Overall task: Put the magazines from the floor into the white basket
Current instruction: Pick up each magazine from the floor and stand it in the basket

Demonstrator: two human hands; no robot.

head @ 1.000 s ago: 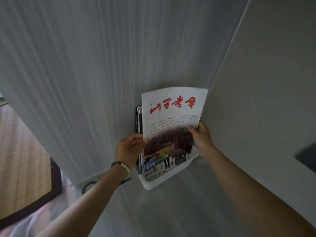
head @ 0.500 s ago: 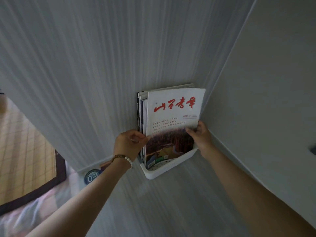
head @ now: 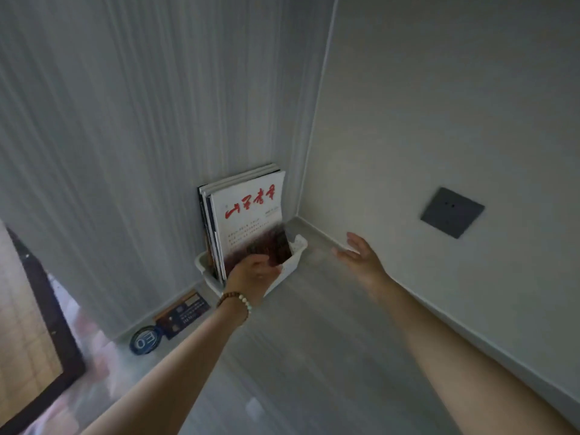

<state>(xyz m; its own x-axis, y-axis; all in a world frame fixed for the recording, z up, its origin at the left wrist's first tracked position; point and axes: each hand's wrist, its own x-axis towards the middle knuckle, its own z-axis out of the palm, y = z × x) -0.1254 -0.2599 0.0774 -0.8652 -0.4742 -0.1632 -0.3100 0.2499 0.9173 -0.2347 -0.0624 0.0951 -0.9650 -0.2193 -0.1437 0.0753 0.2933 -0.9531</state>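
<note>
A white magazine with red characters (head: 251, 211) stands upright at the front of several magazines in the white basket (head: 298, 246), which sits in the room's corner. My left hand (head: 251, 277), wearing a bead bracelet, hovers in front of the basket with relaxed fingers and holds nothing. My right hand (head: 361, 255) is spread open to the right of the basket, apart from it. Another dark magazine (head: 185, 313) lies on the floor by the left wall.
A round blue object (head: 144, 340) lies on the floor beside the dark magazine. A dark-framed mat (head: 37, 324) is at far left. A grey wall socket (head: 452, 211) sits on the right wall. Grey floor stretches below my arms.
Both hands have let go of the white magazine, which now stands in the basket. My right hand has moved off to the right and my left hand has pulled back.
</note>
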